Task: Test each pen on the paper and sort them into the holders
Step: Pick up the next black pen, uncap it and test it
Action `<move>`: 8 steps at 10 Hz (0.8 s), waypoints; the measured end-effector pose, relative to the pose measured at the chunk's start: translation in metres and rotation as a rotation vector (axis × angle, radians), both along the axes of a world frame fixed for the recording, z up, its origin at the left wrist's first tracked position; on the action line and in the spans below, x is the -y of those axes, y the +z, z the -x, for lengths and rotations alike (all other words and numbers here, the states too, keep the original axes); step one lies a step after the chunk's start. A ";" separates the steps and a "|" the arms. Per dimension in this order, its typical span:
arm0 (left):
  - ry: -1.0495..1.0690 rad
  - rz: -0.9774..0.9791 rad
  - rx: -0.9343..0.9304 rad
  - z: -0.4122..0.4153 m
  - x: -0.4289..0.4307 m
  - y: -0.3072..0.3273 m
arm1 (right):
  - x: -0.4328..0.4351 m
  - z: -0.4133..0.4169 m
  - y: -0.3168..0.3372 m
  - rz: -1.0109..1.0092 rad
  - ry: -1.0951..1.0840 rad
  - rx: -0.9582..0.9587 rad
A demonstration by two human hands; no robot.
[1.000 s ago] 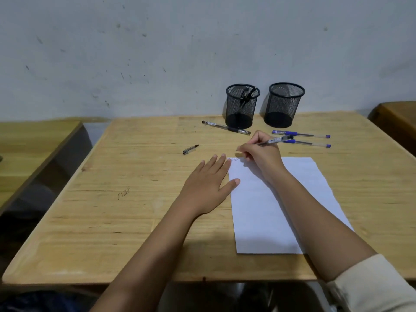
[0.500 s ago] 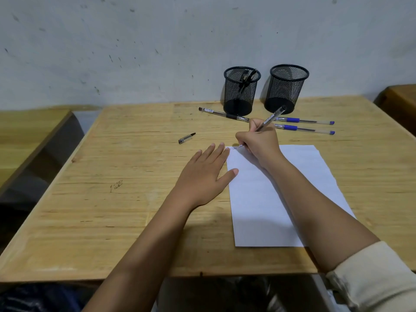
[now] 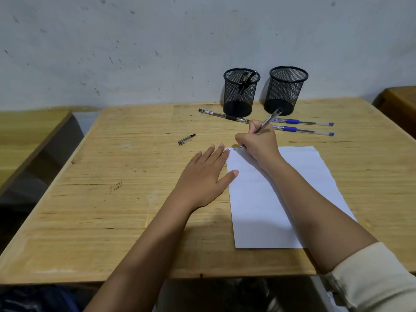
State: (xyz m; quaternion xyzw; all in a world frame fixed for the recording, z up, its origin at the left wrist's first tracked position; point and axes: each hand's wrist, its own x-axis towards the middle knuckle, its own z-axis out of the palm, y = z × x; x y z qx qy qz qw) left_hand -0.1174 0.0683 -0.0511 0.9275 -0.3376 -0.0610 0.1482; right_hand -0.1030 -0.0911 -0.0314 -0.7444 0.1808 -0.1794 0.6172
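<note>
My right hand [image 3: 258, 143] grips a clear-barrelled pen [image 3: 269, 120] with its tip on the top left corner of the white paper [image 3: 270, 199], beside faint scribbles. My left hand [image 3: 204, 174] lies flat with fingers spread, its thumb on the paper's left edge. Two black mesh holders stand at the back: the left holder [image 3: 240, 93] has pens in it, the right holder [image 3: 286, 88] shows none. A black pen [image 3: 222, 115] lies before the left holder. Two blue pens [image 3: 301, 126] lie right of my hand. A pen cap [image 3: 186, 139] lies apart on the left.
The wooden table [image 3: 112, 210] ends at a grey wall behind the holders. Another wooden surface [image 3: 27, 131] sits across a gap on the left, and a dark wooden piece [image 3: 398, 104] stands at the far right.
The pen swung from lying nearly flat in my right hand to upright, its tip now on the paper. My left hand has stayed flat at the paper's edge. The camera tilted a little.
</note>
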 end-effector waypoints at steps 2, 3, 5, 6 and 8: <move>0.000 -0.005 0.003 0.000 0.000 -0.001 | 0.001 0.002 0.001 -0.022 0.021 0.010; -0.001 0.001 0.003 0.000 0.000 -0.001 | 0.000 0.003 0.001 0.027 -0.022 0.024; -0.002 -0.006 0.005 0.000 0.000 -0.001 | 0.000 0.001 0.000 0.061 0.008 0.020; -0.001 -0.010 0.006 -0.001 0.000 -0.001 | 0.000 0.002 0.001 0.068 -0.014 -0.006; 0.001 -0.008 0.005 0.000 0.000 0.000 | -0.001 0.002 0.000 0.080 -0.035 -0.003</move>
